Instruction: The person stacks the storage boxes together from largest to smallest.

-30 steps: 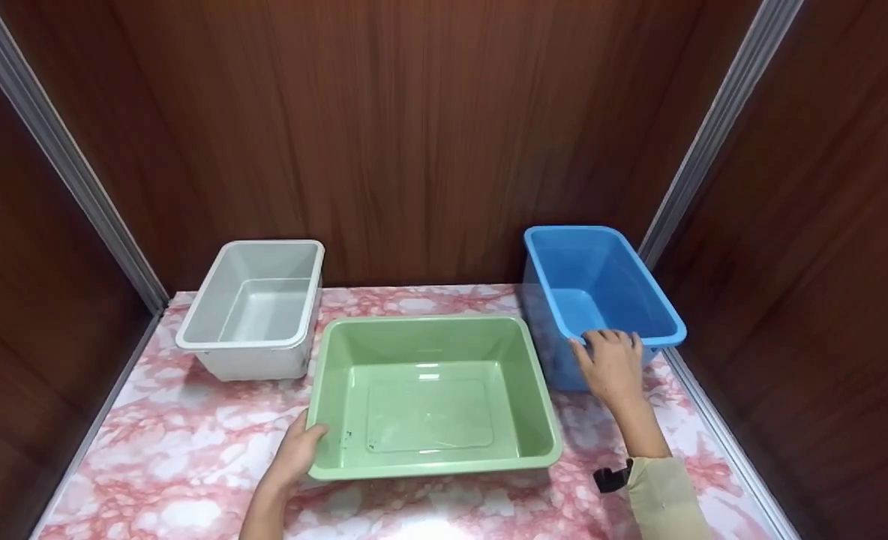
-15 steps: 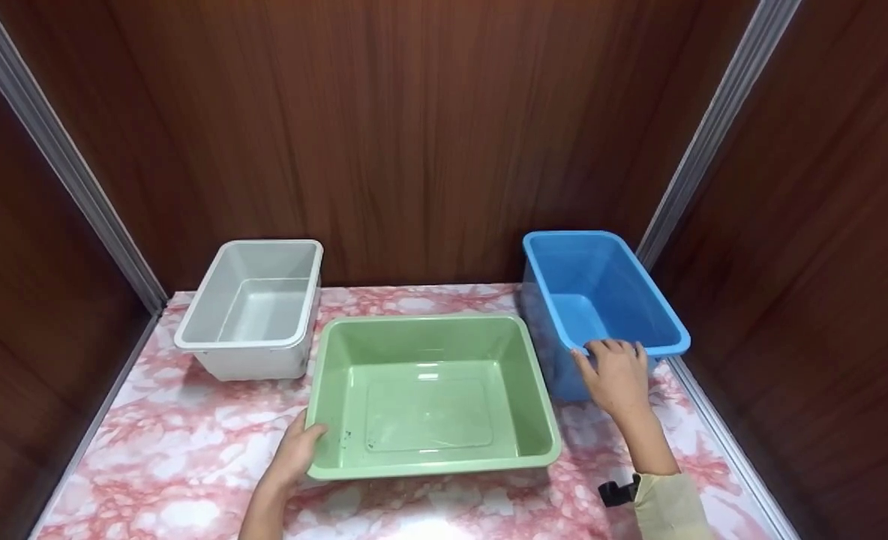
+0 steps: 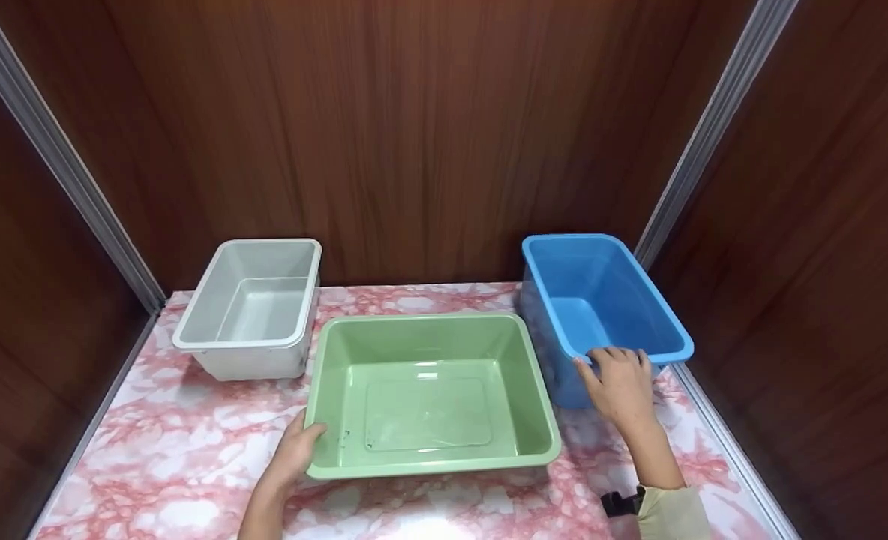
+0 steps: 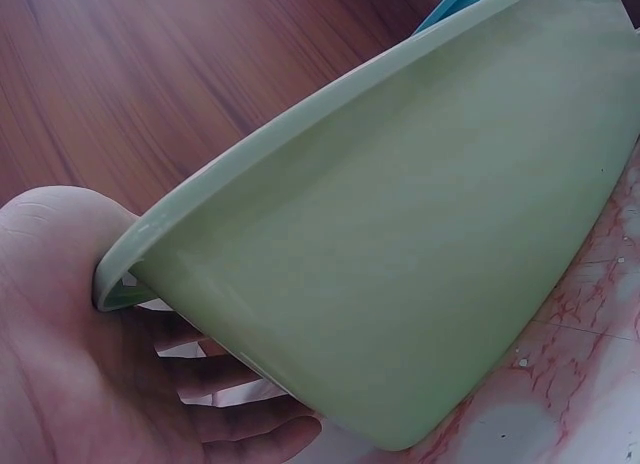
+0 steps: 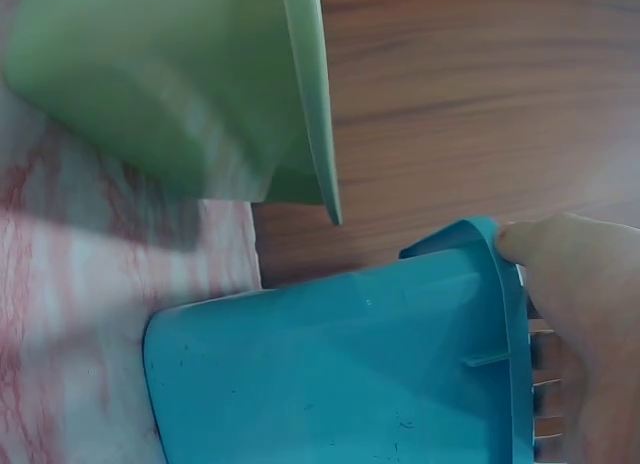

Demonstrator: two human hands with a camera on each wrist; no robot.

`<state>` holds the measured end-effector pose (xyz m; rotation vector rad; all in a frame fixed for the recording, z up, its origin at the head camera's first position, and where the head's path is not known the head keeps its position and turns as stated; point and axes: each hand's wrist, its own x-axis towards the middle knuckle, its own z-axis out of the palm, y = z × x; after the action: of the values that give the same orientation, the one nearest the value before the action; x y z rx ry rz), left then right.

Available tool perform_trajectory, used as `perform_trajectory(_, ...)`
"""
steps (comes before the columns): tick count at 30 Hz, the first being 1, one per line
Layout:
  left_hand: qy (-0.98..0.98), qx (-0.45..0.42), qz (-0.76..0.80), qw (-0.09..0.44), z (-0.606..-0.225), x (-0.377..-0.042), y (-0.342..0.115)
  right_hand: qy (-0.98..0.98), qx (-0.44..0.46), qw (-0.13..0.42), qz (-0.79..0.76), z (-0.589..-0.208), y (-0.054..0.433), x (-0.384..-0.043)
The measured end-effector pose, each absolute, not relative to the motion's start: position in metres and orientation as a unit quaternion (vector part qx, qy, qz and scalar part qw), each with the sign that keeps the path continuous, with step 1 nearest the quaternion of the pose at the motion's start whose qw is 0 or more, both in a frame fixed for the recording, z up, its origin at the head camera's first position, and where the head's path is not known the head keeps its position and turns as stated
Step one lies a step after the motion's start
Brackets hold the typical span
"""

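A green plastic tub [image 3: 429,412] stands in the middle of the table, its inside facing up and bare. My left hand [image 3: 294,450] holds its left rim near the front corner. In the left wrist view the thumb side lies over the rim and the fingers reach along the tub's outer wall [image 4: 380,244]. To the right is a deeper blue plastic bin [image 3: 580,319], with nothing visible in it. My right hand [image 3: 622,386] grips the bin's near rim, fingers hooked over the edge. The right wrist view shows the bin's outer wall [image 5: 330,374] close to the green tub.
A smaller pale grey bin [image 3: 253,360] stands at the back left, apart from the green tub. Red-and-white marbled covering [image 3: 166,450] lies on the table. Brown wood-grain panels [image 3: 414,150] close off the back and both sides, with metal strips at the corners.
My right hand has drawn the blue bin a short way towards me, alongside the green tub. The left hand, green tub and grey bin have stayed nearly still.
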<state>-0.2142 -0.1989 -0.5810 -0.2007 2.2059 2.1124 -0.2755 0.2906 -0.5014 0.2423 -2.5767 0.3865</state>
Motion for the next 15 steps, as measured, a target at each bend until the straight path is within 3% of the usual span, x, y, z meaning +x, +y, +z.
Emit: perform_trajectory(15,0.719,-0.068,0.69,0.038,-0.582,-0.214,-0.198,-0.959,0.083,0.232,0.143,-0.498,0.292,-0.254)
